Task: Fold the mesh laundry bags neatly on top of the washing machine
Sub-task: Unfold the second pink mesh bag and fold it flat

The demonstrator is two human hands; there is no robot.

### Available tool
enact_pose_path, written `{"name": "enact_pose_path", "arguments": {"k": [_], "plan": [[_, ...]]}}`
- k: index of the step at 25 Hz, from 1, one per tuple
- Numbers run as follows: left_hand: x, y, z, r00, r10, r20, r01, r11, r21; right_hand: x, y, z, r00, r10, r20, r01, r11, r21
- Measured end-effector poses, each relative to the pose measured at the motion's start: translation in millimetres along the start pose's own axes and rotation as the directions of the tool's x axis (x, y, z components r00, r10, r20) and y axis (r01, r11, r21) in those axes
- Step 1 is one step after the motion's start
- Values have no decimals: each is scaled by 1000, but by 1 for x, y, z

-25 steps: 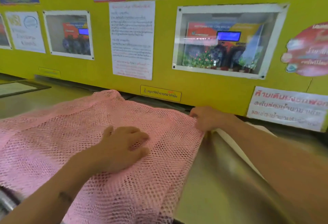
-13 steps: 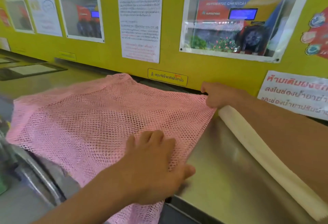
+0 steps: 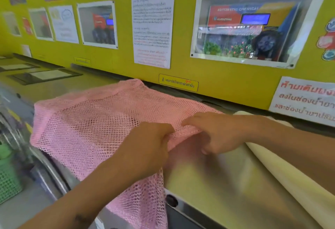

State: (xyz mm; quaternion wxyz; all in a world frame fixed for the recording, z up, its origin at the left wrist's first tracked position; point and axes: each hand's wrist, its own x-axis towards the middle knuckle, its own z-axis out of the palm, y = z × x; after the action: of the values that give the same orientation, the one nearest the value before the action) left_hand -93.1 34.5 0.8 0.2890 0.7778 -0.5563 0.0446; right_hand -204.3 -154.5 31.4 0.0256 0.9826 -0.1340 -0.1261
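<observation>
A pink mesh laundry bag [image 3: 94, 120] lies spread over the steel top of the washing machine [image 3: 208, 178], its near part hanging over the front edge. My left hand [image 3: 145, 149] pinches the bag's right edge near the middle. My right hand [image 3: 215, 134] sits right beside it, fingers curled on the same bunched edge. The mesh is gathered into a small ridge between the two hands.
A cream folded cloth [image 3: 282, 174] lies under my right forearm on the machine top. A yellow wall [image 3: 226, 83] with posters stands directly behind. A green basket [image 3: 7, 178] sits low at the left, beside the machine's front door.
My right hand left the bag's far right corner and came toward me along the edge. My left hand moved from lying flat on the mesh to pinching the edge next to it.
</observation>
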Motion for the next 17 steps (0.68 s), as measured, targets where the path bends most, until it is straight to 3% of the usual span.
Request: {"name": "enact_pose_path", "arguments": {"k": [4, 7, 10, 12, 15, 17], "plan": [[4, -13, -18, 996, -29, -86, 11, 979, -202, 28, 6, -14, 961, -47, -273, -8, 980, -198], [0, -25, -27, 988, -50, -148, 12, 970, -242, 56, 17, -34, 899, -35, -436, -54, 981, -189], [-6, -41, -38, 982, -53, -180, 19, 983, -184, 86, 18, -61, 830, -54, -555, -90, 969, -229], [-8, -59, -48, 988, -83, -132, 72, 994, -88, 105, 13, -81, 806, -65, -588, -117, 957, -265], [-9, -93, -68, 988, -138, -63, 144, 985, 94, 135, 2, -109, 788, -70, -611, -129, 953, -276], [-7, -119, -88, 974, -221, -39, 224, 968, 112, 159, -6, -126, 797, -65, -601, -157, 938, -310]]}}
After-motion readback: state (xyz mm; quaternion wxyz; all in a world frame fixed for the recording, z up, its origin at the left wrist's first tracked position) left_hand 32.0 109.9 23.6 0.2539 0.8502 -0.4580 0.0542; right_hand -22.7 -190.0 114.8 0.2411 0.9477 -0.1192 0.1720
